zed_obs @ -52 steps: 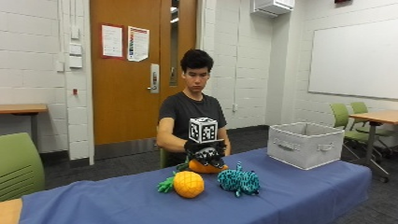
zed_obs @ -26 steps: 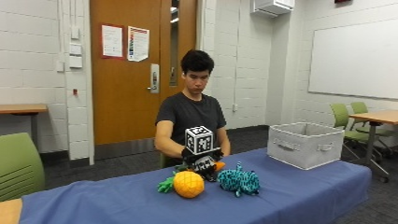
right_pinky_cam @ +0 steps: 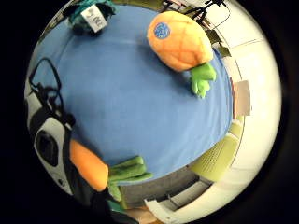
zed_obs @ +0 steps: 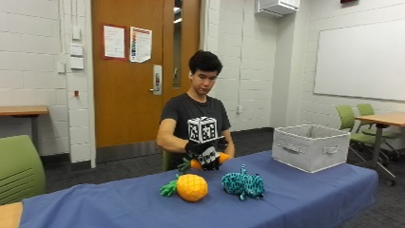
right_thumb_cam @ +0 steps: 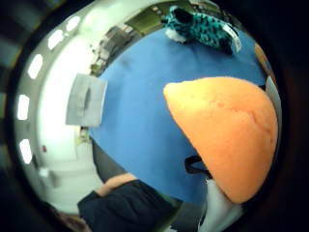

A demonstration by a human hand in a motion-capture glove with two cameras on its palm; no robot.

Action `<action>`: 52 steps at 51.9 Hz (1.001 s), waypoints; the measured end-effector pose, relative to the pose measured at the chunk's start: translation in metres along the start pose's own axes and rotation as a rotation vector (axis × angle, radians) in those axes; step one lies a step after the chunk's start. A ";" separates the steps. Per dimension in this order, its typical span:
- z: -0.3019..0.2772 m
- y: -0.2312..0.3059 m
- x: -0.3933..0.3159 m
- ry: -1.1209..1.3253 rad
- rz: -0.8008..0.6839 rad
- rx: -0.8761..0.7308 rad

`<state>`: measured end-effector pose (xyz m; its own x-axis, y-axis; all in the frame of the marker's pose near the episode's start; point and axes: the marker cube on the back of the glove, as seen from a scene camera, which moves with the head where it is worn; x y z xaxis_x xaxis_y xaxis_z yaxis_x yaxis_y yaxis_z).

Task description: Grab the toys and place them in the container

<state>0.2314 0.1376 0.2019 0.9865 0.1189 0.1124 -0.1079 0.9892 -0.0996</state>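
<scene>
Right hand [zed_obs: 206,154] holds an orange carrot toy [zed_obs: 218,158] above the blue surface [zed_obs: 303,194]; pineapple toy [zed_obs: 191,187] and teal plush [zed_obs: 244,184] lie centre-frame, grey container [zed_obs: 310,153] right, contents hidden.

The carrot toy [zed_obs: 204,163], orange plush with green leaves, is off the table, held in the gloved right hand [zed_obs: 206,153] above the blue cloth (its orange body fills much of the thumb-side palm view). The pineapple toy [zed_obs: 188,186], orange with green leaves, lies on its side on the cloth. Just beside it lies the teal spotted animal toy [zed_obs: 244,184]. The grey fabric container [zed_obs: 311,153] stands upright, well apart from them, near the table's end.
</scene>
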 end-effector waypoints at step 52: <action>-0.205 -0.122 -0.424 0.048 -0.625 0.173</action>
<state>-0.1483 -0.0507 -0.0365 0.8737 -0.4837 0.0529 0.4740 0.8706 0.1315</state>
